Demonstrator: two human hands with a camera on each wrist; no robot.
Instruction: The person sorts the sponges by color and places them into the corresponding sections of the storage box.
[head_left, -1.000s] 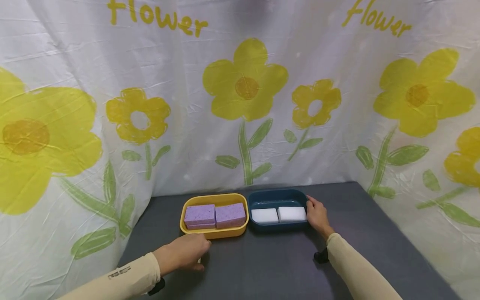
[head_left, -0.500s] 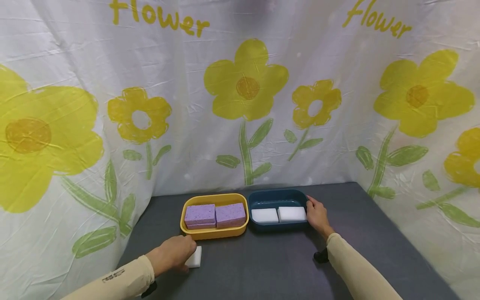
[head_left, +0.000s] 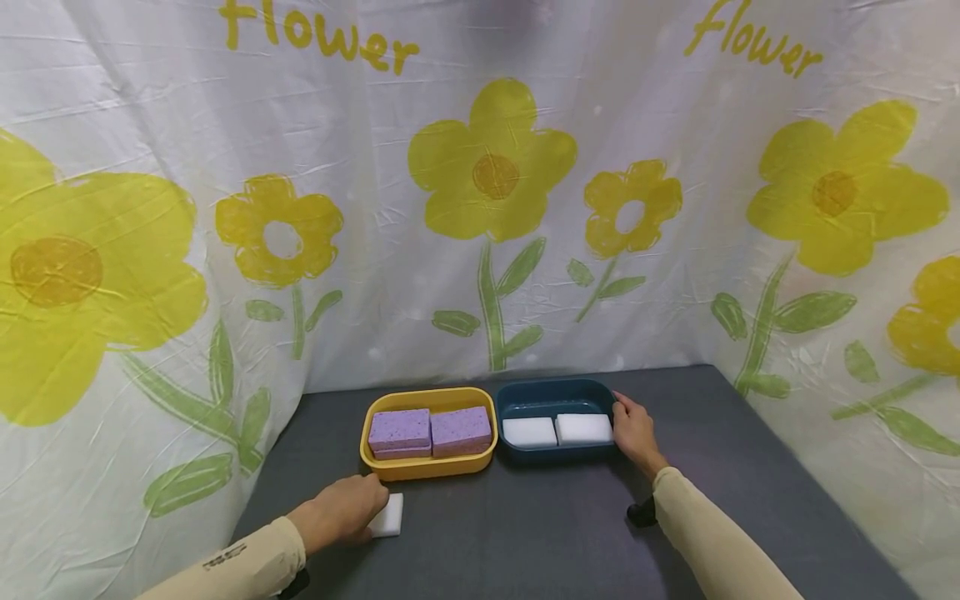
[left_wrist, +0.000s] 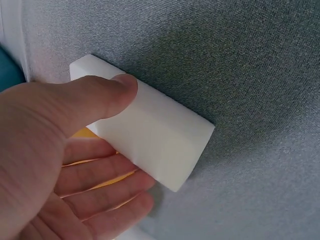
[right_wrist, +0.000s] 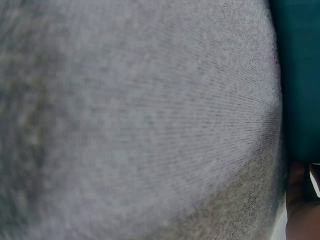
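Note:
My left hand [head_left: 341, 510] pinches a white sponge block [head_left: 388, 515] over the near left part of the table. In the left wrist view the thumb lies across one broad face of the white sponge [left_wrist: 157, 132], with the fingers [left_wrist: 117, 175] along its other side. My right hand [head_left: 635, 429] holds the right end of a dark blue tub [head_left: 558, 455], fingers at its rim. Two white sponges [head_left: 529, 431] lie side by side in that tub. Only the tub's outer wall [right_wrist: 302, 75] and part of the hand [right_wrist: 301, 217] show in the right wrist view.
A yellow tub [head_left: 435, 469] stands left of the blue one, close beside it, with purple sponges [head_left: 400, 427] in it. The dark grey table [head_left: 517, 533] reaches back to a white curtain [head_left: 375, 250] printed with yellow flowers.
My left hand has shifted left and slightly toward me, away from the yellow tub, and more of the white sponge shows now. The right hand and both tubs have stayed put.

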